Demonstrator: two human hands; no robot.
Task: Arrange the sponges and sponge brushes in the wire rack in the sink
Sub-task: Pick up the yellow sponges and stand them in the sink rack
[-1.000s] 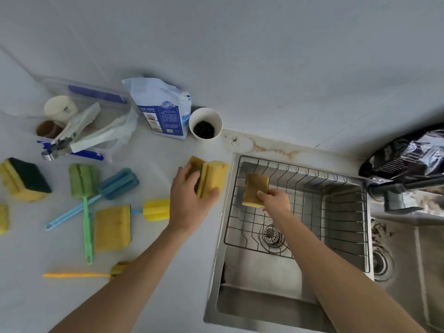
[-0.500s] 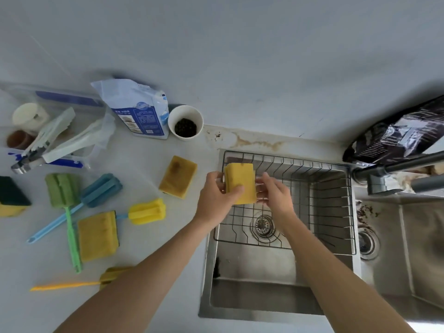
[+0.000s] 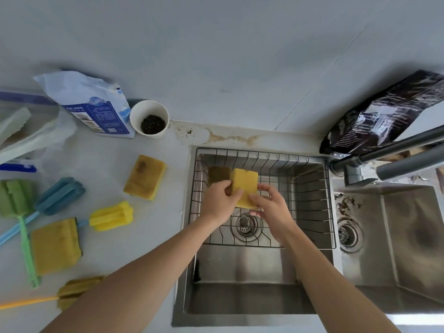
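Over the wire rack (image 3: 312, 188) in the sink, both hands grip one yellow sponge (image 3: 245, 186). My left hand (image 3: 219, 203) pinches its left edge and my right hand (image 3: 271, 207) holds its lower right corner. A browner sponge (image 3: 217, 174) stands on edge at the rack's far left, just behind my left hand. On the counter lie a stained yellow sponge (image 3: 145, 177), a second yellow sponge (image 3: 56, 246), and sponge brushes: yellow-headed (image 3: 111, 216), blue (image 3: 60, 197), green (image 3: 18, 203) and olive with an orange handle (image 3: 77, 290).
A white and blue bag (image 3: 96, 106) and a paper cup of dark grains (image 3: 150, 118) stand at the wall. A dark faucet (image 3: 384, 152) and a black foil bag (image 3: 384, 118) sit right of the rack. A second basin (image 3: 396, 236) lies to the right.
My left hand dropped one sponge on the counter and carried the other over the rack, where my right hand joined it. The first sponge now stands at the rack's far left.
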